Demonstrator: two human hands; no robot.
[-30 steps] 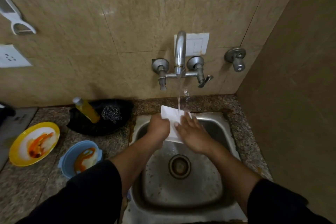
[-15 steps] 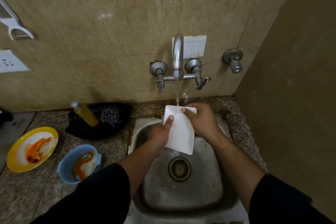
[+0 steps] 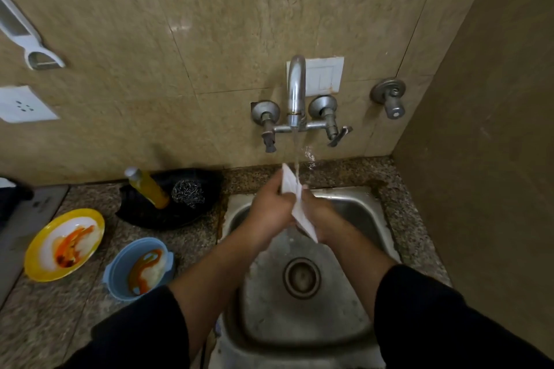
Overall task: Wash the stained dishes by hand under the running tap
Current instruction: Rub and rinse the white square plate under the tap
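A white rectangular plate (image 3: 289,184) stands almost edge-on over the steel sink (image 3: 368,213), under the water running from the wall tap (image 3: 296,90). My left hand (image 3: 268,208) grips its left side and my right hand (image 3: 317,216) presses against its right face; most of the plate is hidden between them. On the counter to the left lie a yellow-rimmed plate (image 3: 64,244) and a blue bowl (image 3: 138,268), both smeared with orange-red sauce.
A black tray (image 3: 168,213) behind the bowl holds a yellow soap bottle (image 3: 148,187) and a steel scrubber (image 3: 188,193). The side wall (image 3: 479,159) closes off the right. A second valve (image 3: 389,97), a socket (image 3: 22,105) and a hanging peeler (image 3: 33,45) are on the back wall.
The white plate has turned from facing me to nearly edge-on under the stream. My right hand moved from its top edge down onto its right side.
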